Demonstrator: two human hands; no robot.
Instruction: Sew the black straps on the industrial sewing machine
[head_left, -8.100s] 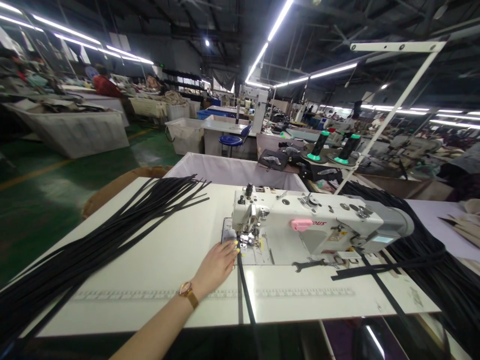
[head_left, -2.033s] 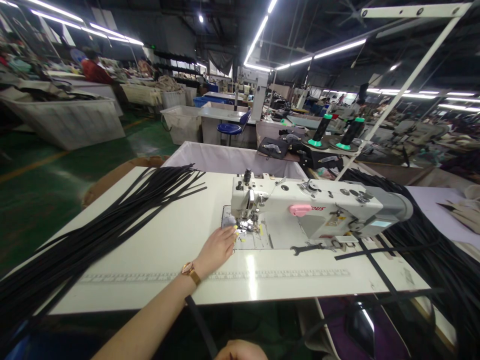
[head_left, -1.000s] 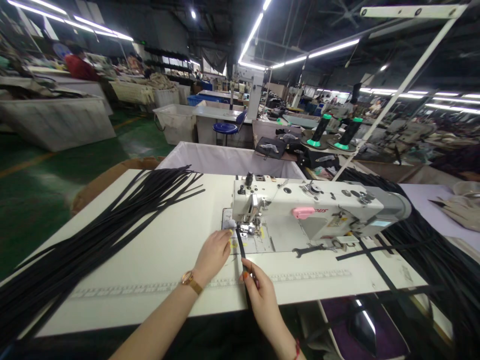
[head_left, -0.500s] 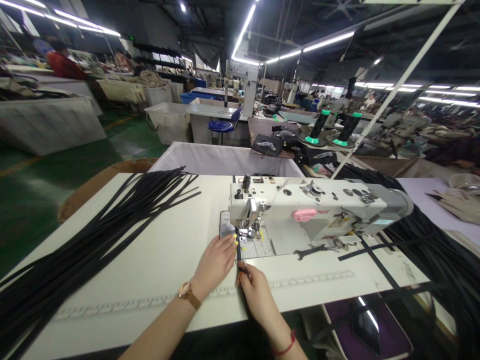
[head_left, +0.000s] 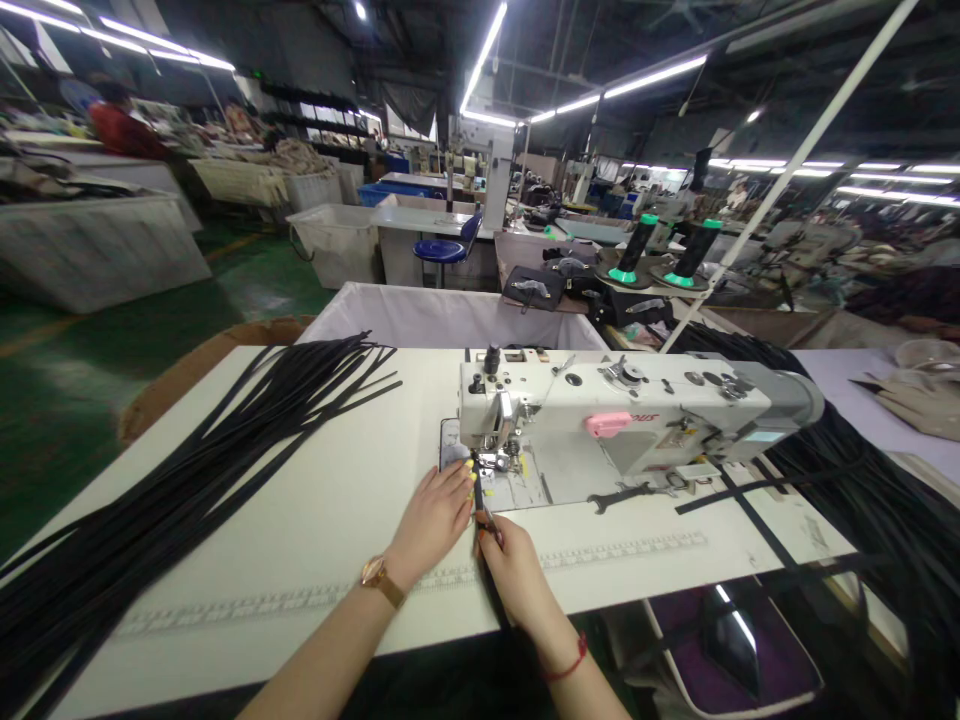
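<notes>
A white sewing machine (head_left: 555,400) stands on the pale table. A narrow black strip (head_left: 480,492) runs from under its needle area toward the table's front edge. My left hand (head_left: 439,510) lies beside the needle area, fingers together, its fingertips pressing on the strip. Just nearer the front edge, my right hand (head_left: 510,565) is closed around the strip and a small dark metal tool, perhaps snips, whose shape is mostly hidden in the fingers.
Many long black strips (head_left: 225,440) lie across the table's left side. A wrench (head_left: 622,497) rests in front of the machine, and a printed ruler (head_left: 300,600) crosses the table. More black strips (head_left: 862,480) hang at the right. Behind the table stands a white bin (head_left: 450,310).
My right hand has shifted very slightly, and the metal tool in it now lies closer along the strip. My left hand stays almost in place.
</notes>
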